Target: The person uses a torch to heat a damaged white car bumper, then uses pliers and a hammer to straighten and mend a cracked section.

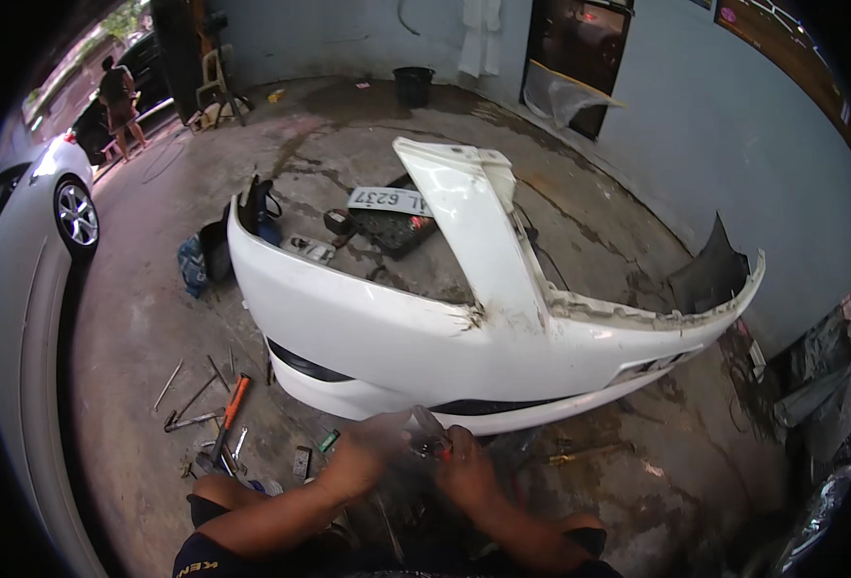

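My right hand grips a red-handled tool with a rounded grey metal part, just below the front lip of a white car bumper. Close beside that metal part, my left hand is smeared, so its fingers and anything in them are unclear. The bumper lies on the concrete floor, with black slots low on its face and a tall white panel rising from its middle. To the left of my arms lie an orange-handled hammer, wrenches and several small tools.
A silver car stands along the left. A person stands at the far left back. Behind the bumper lie a licence plate and a black case. A black bucket sits by the wall. Crumpled sheeting lies right.
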`<control>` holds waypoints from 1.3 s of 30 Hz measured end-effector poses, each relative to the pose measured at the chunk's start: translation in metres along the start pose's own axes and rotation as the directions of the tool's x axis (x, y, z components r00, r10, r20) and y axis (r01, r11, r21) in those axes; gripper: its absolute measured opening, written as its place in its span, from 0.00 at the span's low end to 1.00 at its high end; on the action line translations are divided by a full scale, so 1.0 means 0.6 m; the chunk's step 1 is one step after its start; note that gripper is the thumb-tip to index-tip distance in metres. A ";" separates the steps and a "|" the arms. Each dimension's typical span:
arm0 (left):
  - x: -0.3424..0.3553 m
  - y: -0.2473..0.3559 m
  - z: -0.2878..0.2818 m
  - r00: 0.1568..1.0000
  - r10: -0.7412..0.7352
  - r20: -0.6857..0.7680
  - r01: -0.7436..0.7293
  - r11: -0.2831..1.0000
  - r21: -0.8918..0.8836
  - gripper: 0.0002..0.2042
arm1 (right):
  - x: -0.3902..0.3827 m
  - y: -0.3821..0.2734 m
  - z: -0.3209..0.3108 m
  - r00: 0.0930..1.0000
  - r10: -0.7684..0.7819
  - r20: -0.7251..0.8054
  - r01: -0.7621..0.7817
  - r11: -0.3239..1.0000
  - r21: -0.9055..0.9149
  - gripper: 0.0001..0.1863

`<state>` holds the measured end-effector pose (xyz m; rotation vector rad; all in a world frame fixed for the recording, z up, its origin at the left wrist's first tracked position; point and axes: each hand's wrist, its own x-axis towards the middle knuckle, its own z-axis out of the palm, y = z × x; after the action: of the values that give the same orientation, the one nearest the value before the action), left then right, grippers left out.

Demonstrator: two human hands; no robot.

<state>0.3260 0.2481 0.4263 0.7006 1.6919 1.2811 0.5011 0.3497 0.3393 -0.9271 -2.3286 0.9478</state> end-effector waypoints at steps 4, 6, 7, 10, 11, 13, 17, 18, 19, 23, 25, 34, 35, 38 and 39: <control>0.004 0.002 0.002 0.998 -0.057 -0.014 0.053 0.983 -0.178 0.19 | 0.000 0.020 0.024 0.997 -0.059 -0.053 0.058 0.998 -0.025 0.19; 0.006 0.004 -0.013 0.986 0.165 0.007 -0.165 0.980 0.108 0.18 | -0.001 0.005 0.015 0.999 0.035 0.001 -0.035 0.999 0.025 0.22; 0.006 0.004 -0.025 0.966 0.254 0.036 -0.255 0.934 0.248 0.17 | -0.003 -0.003 0.013 0.996 0.084 0.042 -0.086 0.995 0.049 0.24; 0.010 0.015 -0.046 0.987 0.154 0.040 -0.158 0.967 0.199 0.15 | -0.017 0.012 0.030 0.998 -0.059 -0.003 0.059 0.998 0.016 0.28; 0.017 0.014 -0.046 0.993 0.118 0.033 -0.122 0.971 0.205 0.14 | -0.023 0.010 0.024 0.992 0.036 0.123 -0.045 0.996 0.071 0.29; 0.010 0.046 -0.053 0.998 0.038 0.053 -0.047 0.981 0.187 0.12 | -0.024 -0.012 -0.005 0.902 0.195 0.384 -0.264 0.955 0.135 0.30; 0.026 0.043 -0.065 0.985 -0.051 0.163 0.060 0.997 -0.049 0.07 | -0.036 0.012 -0.005 0.944 0.024 0.328 -0.105 0.967 0.231 0.31; 0.027 0.053 -0.069 0.975 -0.079 0.207 0.103 0.989 -0.109 0.07 | -0.037 0.008 -0.011 0.953 0.001 0.304 -0.077 0.968 0.238 0.35; 0.017 0.059 -0.079 0.971 -0.148 0.190 0.164 0.984 -0.075 0.06 | -0.022 -0.036 -0.040 0.885 0.108 0.453 -0.233 0.945 0.230 0.40; 0.010 0.035 -0.094 0.946 -0.138 0.295 0.246 0.895 -0.371 0.06 | -0.020 -0.007 -0.033 0.923 -0.105 0.371 0.017 0.972 0.234 0.41; 0.014 0.037 -0.090 0.925 -0.154 0.346 0.278 0.898 -0.342 0.05 | -0.016 -0.016 -0.047 0.903 -0.060 0.426 -0.028 0.980 0.196 0.42; 0.012 0.016 -0.092 0.860 -0.188 0.475 0.415 0.798 -0.437 0.04 | -0.026 -0.028 -0.060 0.916 -0.135 0.379 0.077 0.983 0.165 0.44; 0.011 0.014 -0.092 0.855 -0.199 0.479 0.433 0.782 -0.448 0.03 | -0.026 -0.029 -0.060 0.918 -0.146 0.369 0.092 0.983 0.160 0.44; 0.011 0.010 -0.090 0.835 -0.215 0.507 0.483 0.729 -0.485 0.03 | -0.021 -0.033 -0.068 0.911 -0.145 0.386 0.108 0.987 0.116 0.46; 0.012 0.009 -0.087 0.827 -0.211 0.521 0.495 0.713 -0.496 0.03 | -0.022 -0.029 -0.068 0.909 -0.152 0.388 0.120 0.987 0.106 0.47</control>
<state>0.2758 0.2321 0.4338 0.1997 0.8891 1.1781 0.5282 0.3486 0.3770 -0.5689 -2.6203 1.2539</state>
